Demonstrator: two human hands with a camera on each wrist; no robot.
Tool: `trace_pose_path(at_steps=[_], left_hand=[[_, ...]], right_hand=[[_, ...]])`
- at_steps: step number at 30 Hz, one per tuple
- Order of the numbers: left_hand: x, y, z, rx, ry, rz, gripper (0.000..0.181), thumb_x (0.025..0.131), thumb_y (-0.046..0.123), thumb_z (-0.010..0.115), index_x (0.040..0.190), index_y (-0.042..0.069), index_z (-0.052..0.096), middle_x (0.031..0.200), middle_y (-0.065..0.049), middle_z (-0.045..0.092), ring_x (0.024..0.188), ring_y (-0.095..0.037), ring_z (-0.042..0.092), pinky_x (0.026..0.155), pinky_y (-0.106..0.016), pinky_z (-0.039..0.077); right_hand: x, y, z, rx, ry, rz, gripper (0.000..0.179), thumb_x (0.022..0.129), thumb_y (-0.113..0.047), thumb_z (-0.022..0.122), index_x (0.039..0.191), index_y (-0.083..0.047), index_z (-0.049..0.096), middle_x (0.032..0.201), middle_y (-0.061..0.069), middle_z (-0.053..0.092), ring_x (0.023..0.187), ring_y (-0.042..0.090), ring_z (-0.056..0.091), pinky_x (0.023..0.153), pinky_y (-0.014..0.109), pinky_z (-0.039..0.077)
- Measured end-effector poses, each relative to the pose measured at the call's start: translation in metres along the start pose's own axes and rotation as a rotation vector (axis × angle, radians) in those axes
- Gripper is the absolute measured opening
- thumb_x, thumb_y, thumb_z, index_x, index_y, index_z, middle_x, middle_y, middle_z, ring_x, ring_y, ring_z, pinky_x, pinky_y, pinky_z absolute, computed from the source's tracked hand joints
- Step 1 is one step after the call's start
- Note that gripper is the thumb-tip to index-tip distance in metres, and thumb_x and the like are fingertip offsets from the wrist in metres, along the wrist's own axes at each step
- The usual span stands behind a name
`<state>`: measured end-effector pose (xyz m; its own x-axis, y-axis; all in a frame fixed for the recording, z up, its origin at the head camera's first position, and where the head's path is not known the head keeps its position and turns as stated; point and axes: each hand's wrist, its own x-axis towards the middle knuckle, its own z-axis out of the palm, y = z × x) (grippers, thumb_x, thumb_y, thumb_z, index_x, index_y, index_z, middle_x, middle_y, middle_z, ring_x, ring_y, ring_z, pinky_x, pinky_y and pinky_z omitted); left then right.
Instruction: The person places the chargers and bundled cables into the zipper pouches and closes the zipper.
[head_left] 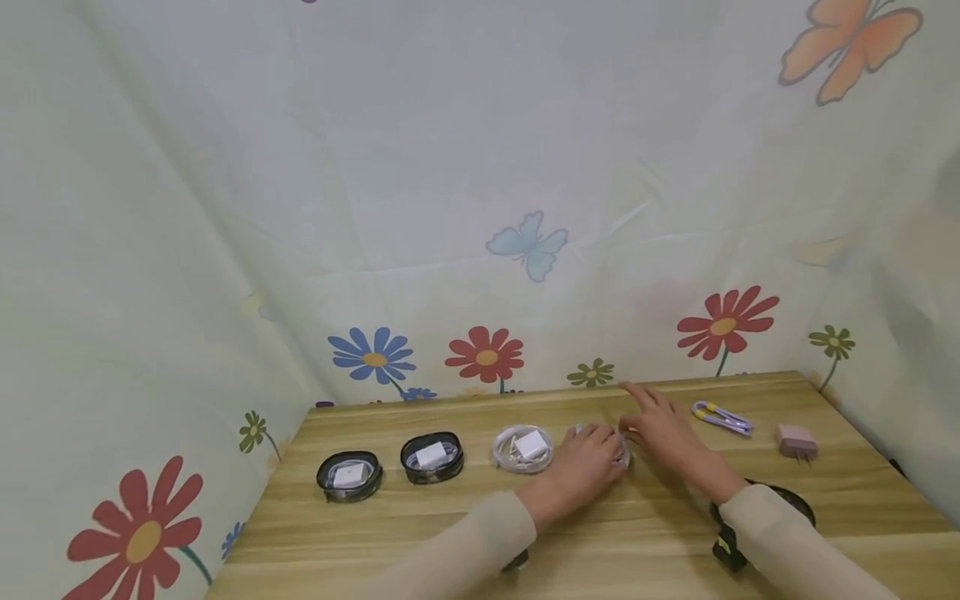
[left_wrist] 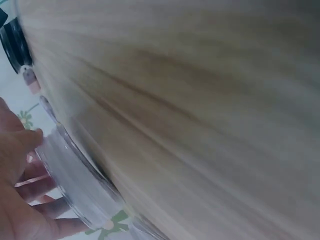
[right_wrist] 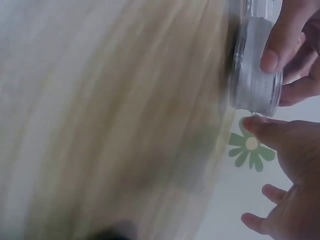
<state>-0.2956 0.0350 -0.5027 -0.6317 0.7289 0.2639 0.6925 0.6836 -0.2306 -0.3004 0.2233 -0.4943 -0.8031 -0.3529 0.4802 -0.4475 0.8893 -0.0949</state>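
Observation:
A clear round case [right_wrist: 256, 65] with pale walls rests on the wooden table. My left hand [head_left: 585, 467] grips it, the thumb on its near side and the fingers round the far side, as the left wrist view also shows. The right hand [right_wrist: 295, 155] is at the case's right edge, thumb and forefinger close together and seeming to pinch the rim, while its other fingers spread away. The case's contents are hidden by the hands. Left of it is a coiled white cable with a white charger [head_left: 532, 445] in another clear round case [head_left: 501, 460].
Two black-rimmed round cases [head_left: 350, 477] with white chargers stand at the left. To the right lie a folded purple cable [head_left: 722, 418] with yellow parts and a pink charger [head_left: 797, 440]. A black round case [head_left: 797, 504] is partly behind the right sleeve. A flowered curtain [head_left: 420, 275] backs the table.

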Motion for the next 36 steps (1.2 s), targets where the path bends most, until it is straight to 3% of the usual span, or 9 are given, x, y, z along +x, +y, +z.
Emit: trace_pose_path(at_steps=[2,6,12,15,19,24,27,31,36], left_hand=[[0.0,0.004,-0.001,0.046,0.002,0.0,0.031,0.101,0.045,0.058,0.124,0.025,0.068,0.123,0.009,0.063,0.118,-0.013,0.06,0.09,-0.043,0.055],[-0.001,0.007,-0.003,0.131,0.028,0.058,0.027,0.101,0.041,0.06,0.12,0.027,0.073,0.12,0.008,0.064,0.112,-0.015,0.06,0.083,-0.043,0.055],[0.0,0.002,0.001,0.131,0.128,0.091,0.019,0.098,0.038,0.062,0.107,0.03,0.077,0.11,0.011,0.067,0.108,-0.013,0.063,0.078,-0.039,0.054],[-0.001,-0.005,-0.003,0.082,0.057,0.142,0.022,0.102,0.038,0.059,0.115,0.03,0.075,0.121,0.01,0.067,0.119,-0.015,0.061,0.088,-0.042,0.055],[-0.006,-0.018,-0.01,0.008,-0.086,0.236,0.035,0.106,0.038,0.054,0.138,0.028,0.063,0.145,0.008,0.056,0.138,-0.017,0.049,0.105,-0.045,0.048],[-0.011,-0.031,-0.011,0.042,-0.151,0.322,0.048,0.108,0.037,0.049,0.154,0.025,0.046,0.158,0.005,0.043,0.146,-0.018,0.039,0.114,-0.042,0.04],[-0.012,-0.034,-0.01,0.062,-0.191,0.331,0.053,0.109,0.039,0.046,0.159,0.025,0.037,0.163,0.005,0.035,0.15,-0.019,0.032,0.117,-0.042,0.036],[-0.013,-0.034,-0.009,0.065,-0.235,0.312,0.056,0.109,0.04,0.045,0.161,0.026,0.03,0.166,0.005,0.027,0.153,-0.019,0.026,0.12,-0.041,0.031],[-0.011,-0.025,-0.012,0.038,-0.225,0.305,0.056,0.109,0.041,0.044,0.16,0.024,0.031,0.167,0.004,0.024,0.153,-0.018,0.024,0.121,-0.038,0.027]], right_hand=[[-0.001,-0.001,0.002,-0.002,0.003,0.008,0.01,0.088,-0.013,0.08,0.083,-0.021,0.075,0.149,0.019,0.048,0.126,0.051,0.05,0.088,0.076,0.044],[-0.005,-0.001,0.01,0.01,0.005,0.041,0.007,0.091,-0.013,0.077,0.088,-0.02,0.076,0.151,0.019,0.046,0.129,0.049,0.049,0.09,0.074,0.043],[-0.006,-0.002,0.008,0.011,0.018,0.053,0.007,0.09,-0.013,0.078,0.087,-0.019,0.075,0.148,0.019,0.049,0.127,0.049,0.051,0.091,0.074,0.043],[-0.006,-0.002,0.005,0.018,0.01,0.039,0.008,0.089,-0.012,0.079,0.087,-0.019,0.075,0.146,0.02,0.052,0.126,0.048,0.052,0.089,0.073,0.044],[-0.007,0.0,-0.003,0.026,-0.035,0.014,0.01,0.088,-0.012,0.079,0.097,-0.016,0.078,0.144,0.023,0.053,0.125,0.049,0.052,0.089,0.072,0.045],[-0.009,0.004,-0.021,0.018,-0.065,-0.046,0.028,0.088,-0.016,0.08,0.115,-0.01,0.076,0.142,0.026,0.054,0.123,0.05,0.054,0.089,0.067,0.049],[-0.012,0.006,-0.034,0.037,-0.09,-0.05,0.035,0.088,-0.016,0.079,0.122,-0.009,0.073,0.142,0.027,0.053,0.123,0.051,0.055,0.09,0.064,0.049],[-0.021,0.009,-0.052,0.048,-0.121,0.005,0.047,0.089,-0.015,0.079,0.134,-0.009,0.066,0.144,0.029,0.051,0.123,0.052,0.054,0.091,0.065,0.049],[-0.038,0.022,-0.071,0.012,-0.141,0.047,0.055,0.088,-0.014,0.08,0.139,-0.008,0.061,0.143,0.031,0.05,0.125,0.052,0.052,0.089,0.065,0.05]])
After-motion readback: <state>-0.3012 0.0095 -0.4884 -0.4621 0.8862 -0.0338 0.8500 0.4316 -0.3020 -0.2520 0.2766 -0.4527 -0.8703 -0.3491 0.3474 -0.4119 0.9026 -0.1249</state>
